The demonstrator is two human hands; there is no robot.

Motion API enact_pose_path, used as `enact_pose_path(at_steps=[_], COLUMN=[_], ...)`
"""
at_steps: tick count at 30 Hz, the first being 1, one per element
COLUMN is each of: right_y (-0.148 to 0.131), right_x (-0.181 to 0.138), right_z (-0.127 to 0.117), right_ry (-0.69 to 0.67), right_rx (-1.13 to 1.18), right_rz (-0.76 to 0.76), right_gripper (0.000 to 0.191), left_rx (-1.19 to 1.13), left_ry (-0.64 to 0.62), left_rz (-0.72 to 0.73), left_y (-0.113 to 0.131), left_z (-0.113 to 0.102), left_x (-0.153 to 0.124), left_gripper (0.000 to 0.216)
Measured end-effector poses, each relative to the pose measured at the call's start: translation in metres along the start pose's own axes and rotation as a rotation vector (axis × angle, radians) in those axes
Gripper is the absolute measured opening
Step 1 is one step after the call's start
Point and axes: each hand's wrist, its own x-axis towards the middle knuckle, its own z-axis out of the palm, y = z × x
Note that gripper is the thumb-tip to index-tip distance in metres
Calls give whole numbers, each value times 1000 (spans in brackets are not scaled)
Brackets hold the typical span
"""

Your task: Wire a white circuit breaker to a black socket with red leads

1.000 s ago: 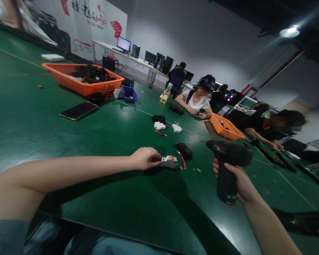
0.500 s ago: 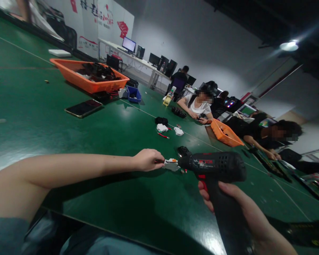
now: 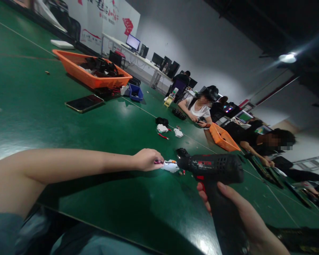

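Note:
My right hand (image 3: 243, 209) is wrapped round the handle of a black cordless drill (image 3: 215, 168) with a red trigger. The drill points left, and its bit reaches over a small white part (image 3: 170, 166) with an orange spot on it. At the left end of that part, my left hand (image 3: 148, 159) is closed, with a small dark and reddish piece showing at its fingertips. Whether the fingers also grip the white part I cannot tell. Just behind the drill's chuck lies a black ribbed object (image 3: 182, 152); tiny metal and red bits (image 3: 183, 173) lie below the chuck.
On the green table (image 3: 101, 134) are white pieces (image 3: 162, 128), a red wire (image 3: 163, 136), a phone (image 3: 85, 103), an orange basket (image 3: 95, 82), a small blue bin (image 3: 135, 92) and a bottle (image 3: 171, 97). Another orange basket (image 3: 223, 137) stands near seated people at the right.
The camera view has tilted slightly. The drill and both hands keep nearly the same place, and the white part looks brighter.

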Motion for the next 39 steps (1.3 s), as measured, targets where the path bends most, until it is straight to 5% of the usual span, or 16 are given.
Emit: enact_pose_path(at_steps=[27, 39], right_y=[-2, 13], right_x=[-4, 6], right_z=[-4, -23], right_ry=[-49, -169], right_rx=[1, 138], right_rz=[-38, -124], right_gripper=[39, 30], left_rx=[70, 74], left_ry=[-66, -59], left_rz=[-23, -7], left_y=[2, 0], left_z=[2, 4], left_x=[5, 6], left_gripper=[27, 23])
